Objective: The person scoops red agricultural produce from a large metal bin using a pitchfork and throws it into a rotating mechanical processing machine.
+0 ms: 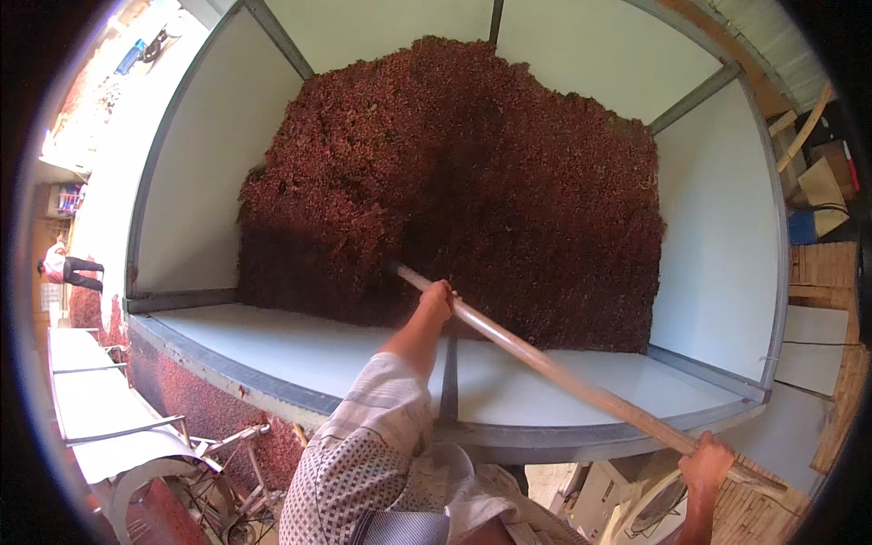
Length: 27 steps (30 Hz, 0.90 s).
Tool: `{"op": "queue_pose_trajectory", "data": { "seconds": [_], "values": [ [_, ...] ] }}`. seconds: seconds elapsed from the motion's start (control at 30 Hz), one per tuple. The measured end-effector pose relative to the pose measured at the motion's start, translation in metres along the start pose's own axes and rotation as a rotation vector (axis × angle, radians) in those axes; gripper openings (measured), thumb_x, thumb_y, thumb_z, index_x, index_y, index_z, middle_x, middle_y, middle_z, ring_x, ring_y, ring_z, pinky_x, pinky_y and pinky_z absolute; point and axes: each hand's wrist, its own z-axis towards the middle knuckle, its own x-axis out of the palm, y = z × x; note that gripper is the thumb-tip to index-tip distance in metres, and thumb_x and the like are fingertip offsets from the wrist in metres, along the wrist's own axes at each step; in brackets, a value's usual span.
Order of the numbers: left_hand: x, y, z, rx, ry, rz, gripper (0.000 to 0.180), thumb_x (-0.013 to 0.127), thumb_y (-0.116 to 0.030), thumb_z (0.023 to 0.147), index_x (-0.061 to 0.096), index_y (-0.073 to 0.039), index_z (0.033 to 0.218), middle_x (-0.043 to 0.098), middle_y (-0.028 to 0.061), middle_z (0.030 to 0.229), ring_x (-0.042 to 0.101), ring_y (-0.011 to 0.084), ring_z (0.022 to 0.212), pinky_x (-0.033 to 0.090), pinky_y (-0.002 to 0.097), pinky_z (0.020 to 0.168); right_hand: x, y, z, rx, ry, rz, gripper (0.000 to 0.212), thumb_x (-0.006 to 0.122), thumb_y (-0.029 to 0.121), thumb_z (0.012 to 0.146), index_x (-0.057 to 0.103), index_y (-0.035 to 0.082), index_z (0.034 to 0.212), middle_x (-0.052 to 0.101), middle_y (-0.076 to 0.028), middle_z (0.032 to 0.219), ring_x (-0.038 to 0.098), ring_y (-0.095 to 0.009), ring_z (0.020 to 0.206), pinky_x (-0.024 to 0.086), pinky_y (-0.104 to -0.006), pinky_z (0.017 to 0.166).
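Note:
A long wooden pole (563, 374) runs from the lower right up into a big heap of dark red berries (472, 182). My left hand (438, 300) grips the pole far up, close to the heap, arm stretched out in a patterned sleeve. My right hand (705, 465) holds the pole's near end at the lower right. The pole's far tip is buried in the berries, so the tool head is hidden. The heap fills the back of a large white-walled container (209, 182).
The container's grey-rimmed white floor (300, 350) lies in front of the heap. More red berries (195, 400) lie below its front edge by a metal machine frame (136, 436). A person (68, 268) bends over at far left. Wooden boards (822, 263) stand at right.

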Motion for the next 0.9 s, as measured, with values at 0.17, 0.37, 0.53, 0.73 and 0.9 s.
{"op": "queue_pose_trajectory", "data": {
  "seconds": [0.17, 0.37, 0.53, 0.73, 0.9],
  "values": [
    [-0.002, 0.005, -0.018, -0.041, 0.06, -0.037, 0.007, 0.051, 0.002, 0.07, 0.047, -0.002, 0.073, 0.046, 0.0115, 0.06, 0.05, 0.0258, 0.05, 0.05, 0.0427, 0.053, 0.007, -0.019, 0.005, -0.058, -0.16, -0.008, 0.021, 0.063, 0.006, 0.048, 0.052, 0.005, 0.066, 0.056, -0.013, 0.064, 0.056, -0.034, 0.06, 0.045, -0.0427, 0.053],
    [0.008, 0.002, -0.052, -0.011, -0.044, -0.009, 0.008, 0.051, -0.005, 0.074, 0.046, -0.005, 0.069, 0.048, 0.0103, 0.059, 0.05, 0.0256, 0.053, 0.05, 0.0432, 0.061, 0.032, -0.045, 0.019, -0.041, -0.155, 0.024, 0.019, 0.063, 0.005, 0.049, 0.054, 0.005, 0.066, 0.057, -0.013, 0.065, 0.057, -0.034, 0.062, 0.046, -0.0431, 0.057],
    [-0.001, -0.007, -0.066, 0.091, -0.007, -0.09, 0.014, 0.052, 0.005, 0.069, 0.049, 0.0, 0.082, 0.049, 0.0131, 0.065, 0.053, 0.0275, 0.049, 0.051, 0.0447, 0.05, 0.042, -0.052, 0.028, -0.046, -0.091, 0.103, 0.019, 0.063, 0.006, 0.05, 0.057, 0.005, 0.068, 0.06, -0.014, 0.068, 0.06, -0.035, 0.067, 0.048, -0.043, 0.062],
    [0.001, -0.023, -0.096, 0.094, -0.084, -0.075, 0.013, 0.055, 0.002, 0.069, 0.05, 0.0, 0.082, 0.053, 0.0134, 0.066, 0.056, 0.026, 0.05, 0.05, 0.0388, 0.045, 0.044, -0.053, 0.031, -0.054, -0.081, 0.143, 0.017, 0.062, 0.006, 0.052, 0.057, 0.004, 0.068, 0.061, -0.017, 0.068, 0.059, -0.037, 0.067, 0.047, -0.0445, 0.062],
    [-0.001, -0.037, -0.121, 0.108, -0.133, -0.08, 0.016, 0.058, 0.002, 0.07, 0.052, -0.001, 0.085, 0.055, 0.0138, 0.068, 0.058, 0.0267, 0.052, 0.049, 0.0393, 0.044, 0.044, -0.055, 0.03, -0.038, -0.102, 0.192, 0.015, 0.062, 0.007, 0.053, 0.058, 0.003, 0.067, 0.06, -0.02, 0.067, 0.058, -0.04, 0.066, 0.045, -0.0469, 0.064]
  ]
}}
